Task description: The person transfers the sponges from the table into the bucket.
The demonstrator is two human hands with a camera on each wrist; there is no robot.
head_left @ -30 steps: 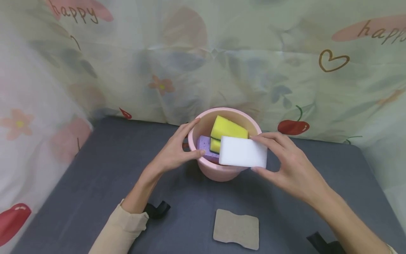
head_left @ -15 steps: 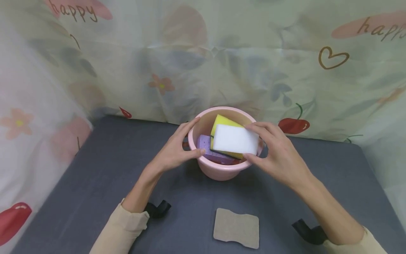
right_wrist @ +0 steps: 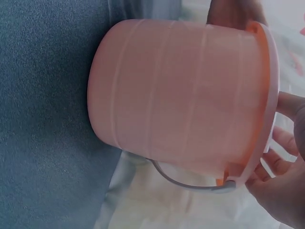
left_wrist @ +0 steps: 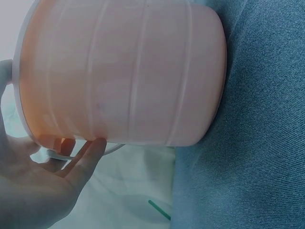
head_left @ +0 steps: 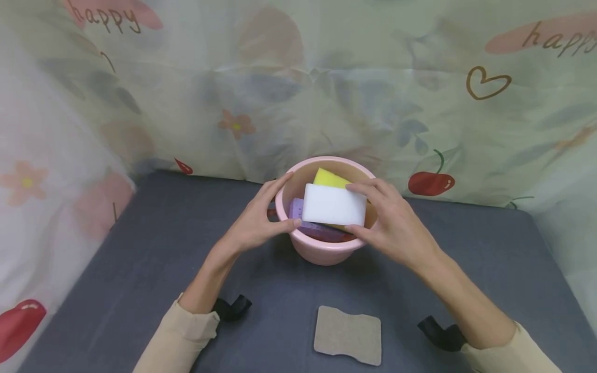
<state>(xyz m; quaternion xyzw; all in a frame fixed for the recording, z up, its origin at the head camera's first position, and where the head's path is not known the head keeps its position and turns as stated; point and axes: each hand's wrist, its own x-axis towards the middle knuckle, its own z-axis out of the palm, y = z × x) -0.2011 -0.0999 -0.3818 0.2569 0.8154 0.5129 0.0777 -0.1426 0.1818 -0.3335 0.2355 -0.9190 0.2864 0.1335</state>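
White sponge (head_left: pixel 333 205): held over the mouth of the pink bucket (head_left: pixel 322 249) at the far middle of the grey table (head_left: pixel 140 248). Head view: the right hand (head_left: pixel 392 228) pinches the sponge between thumb and fingers; the left hand (head_left: pixel 254 220) curls round the bucket's near-left rim. A yellow sponge (head_left: pixel 328 177) and a purple sponge (head_left: pixel 298 210) lie inside; a beige pad (head_left: pixel 347 335) lies near the table's front edge. Left wrist view: the fingers (left_wrist: pixel 88 155) touch the bucket wall (left_wrist: pixel 128 71). Right wrist view: fingertips (right_wrist: pixel 286 140) beside the rim, handle (right_wrist: pixel 190 183) hanging. Judged best lowered flat, clear of the rim, with the bucket steadied.
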